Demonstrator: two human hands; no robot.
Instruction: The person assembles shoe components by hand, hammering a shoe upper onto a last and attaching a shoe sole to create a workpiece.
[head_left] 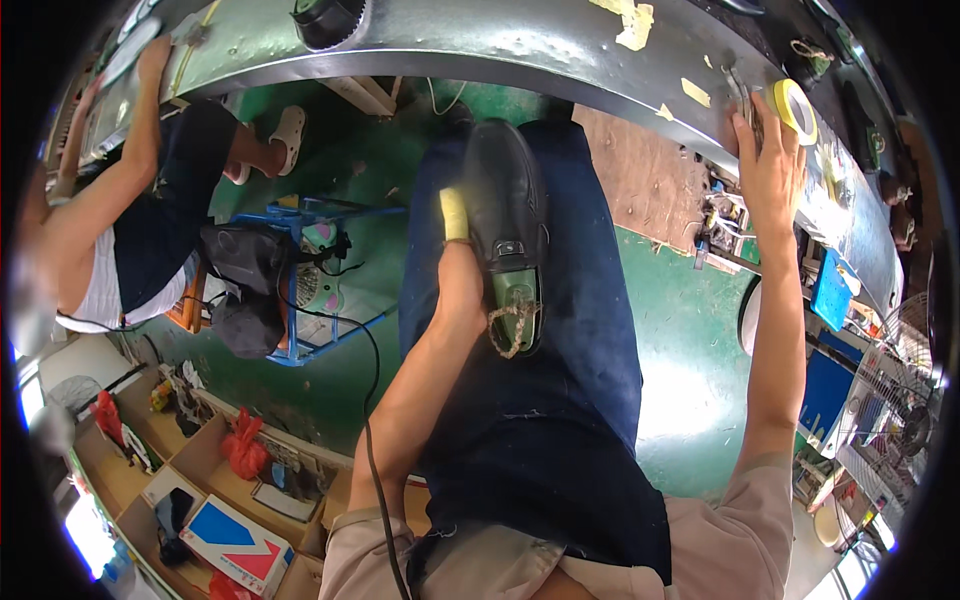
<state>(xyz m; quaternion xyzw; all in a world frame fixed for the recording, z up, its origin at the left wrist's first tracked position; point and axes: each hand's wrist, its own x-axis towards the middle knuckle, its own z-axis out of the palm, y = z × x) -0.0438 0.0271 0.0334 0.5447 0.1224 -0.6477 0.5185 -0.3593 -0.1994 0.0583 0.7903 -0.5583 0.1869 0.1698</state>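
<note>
A black leather shoe (503, 190) with a buckle strap lies on my lap, toe pointing away. Inside its heel opening sits a green shoe last (516, 295) with a rope loop (512, 328). My left hand (460, 275) is closed on the shoe's left side. A yellow wrap covers its thumb, and its other fingers are hidden by the shoe. Over the right part of the metal bench (420, 45), my right hand (770, 165) has its fingers stretched and apart. A thin metal tool (739, 88) lies at its fingertips, beside a yellow tape roll (795, 110).
At the left sits another person, arms over the bench. A blue metal stool (293, 300) with a black bag (243, 260) stands near them. Partitioned boxes (205, 450) fill the lower left. A black cable (372, 400) crosses my left arm. A wire-cage fan (890, 420) is at right.
</note>
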